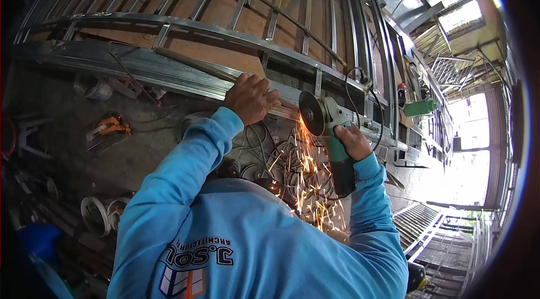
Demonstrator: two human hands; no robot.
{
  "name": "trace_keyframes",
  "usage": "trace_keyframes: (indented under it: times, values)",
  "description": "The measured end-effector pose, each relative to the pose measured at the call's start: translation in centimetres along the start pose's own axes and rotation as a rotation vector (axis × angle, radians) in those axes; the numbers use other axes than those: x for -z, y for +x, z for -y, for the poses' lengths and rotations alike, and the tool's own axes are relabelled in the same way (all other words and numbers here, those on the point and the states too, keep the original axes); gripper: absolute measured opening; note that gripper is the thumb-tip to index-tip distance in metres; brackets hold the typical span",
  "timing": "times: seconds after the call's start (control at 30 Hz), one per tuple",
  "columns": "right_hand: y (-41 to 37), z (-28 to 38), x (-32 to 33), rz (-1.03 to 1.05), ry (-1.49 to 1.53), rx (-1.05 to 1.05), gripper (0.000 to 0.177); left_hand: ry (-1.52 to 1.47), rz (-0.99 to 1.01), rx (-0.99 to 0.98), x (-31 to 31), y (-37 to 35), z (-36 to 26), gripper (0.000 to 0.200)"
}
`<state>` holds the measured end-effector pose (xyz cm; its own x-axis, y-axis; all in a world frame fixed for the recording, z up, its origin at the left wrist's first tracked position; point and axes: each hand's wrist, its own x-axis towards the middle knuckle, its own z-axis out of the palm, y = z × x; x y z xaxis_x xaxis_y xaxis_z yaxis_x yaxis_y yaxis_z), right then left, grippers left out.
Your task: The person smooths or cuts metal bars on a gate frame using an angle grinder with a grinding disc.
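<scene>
In the head view, the person's left hand (253,98) was bare and closed over the metal bars (191,77), its fingers curled across their top; what the thumb did underneath could not be told. The bare right hand (353,140) gripped the green-and-black body of an angle grinder (340,161), whose cutting disc (313,113) met the bars just to the right of the left hand. The bars lay along the near side of a large metal frame (242,35).

The chief risk seemed to be a kickback: a twisted or pinched disc could jump toward the left hand, which was near it and wore no glove. A bar that slipped under that hand could cause the same bind. Sparks (305,158) streamed down toward the person and over cables (289,181) coiled on the floor, so singed cloth, a burn or damaged insulation was possible. The loose loops could also snag a foot.

The blue shirt (242,226) carried upside-down lettering that appeared to read "J.SOL", partly lost in a fold, with "ARCHITECTUR…" in smaller letters, beside a blue, white and orange emblem. No maker's name was legible on the grinder.
</scene>
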<state>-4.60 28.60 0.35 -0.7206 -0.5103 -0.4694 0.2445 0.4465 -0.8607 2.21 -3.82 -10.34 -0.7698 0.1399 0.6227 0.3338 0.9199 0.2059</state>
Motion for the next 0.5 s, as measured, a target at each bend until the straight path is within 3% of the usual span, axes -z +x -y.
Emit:
trace_keyframes:
  times: [0.1, 0.2, 0.4, 0.43, 0.5]
  values:
    - [0.8, -1.2, 0.6, -0.066, -0.043, -0.013, 0.064, -0.009, -0.010, -0.005, 0.0, 0.1, 0.1, 0.022]
    - [1.7, -1.7, 1.1, -0.031, -0.087, 0.067, 0.061, -0.024, 0.011, 0.007, 0.1, 0.1, -0.1, 0.023]
    - [0.9, -0.4, 0.9, 0.073, 0.032, -0.023, 0.060, -0.010, 0.011, 0.013, 0.2, 0.1, -0.1, 0.025]
    - [0.7, -0.8, 0.9, -0.037, -0.066, -0.005, 0.061, -0.015, 0.012, 0.013, 0.2, 0.1, -0.1, 0.026]
    - [0.9, -0.3, 1.2, -0.021, -0.146, -0.024, 0.061, -0.020, 0.013, 0.015, 0.2, 0.2, 0.0, 0.026]
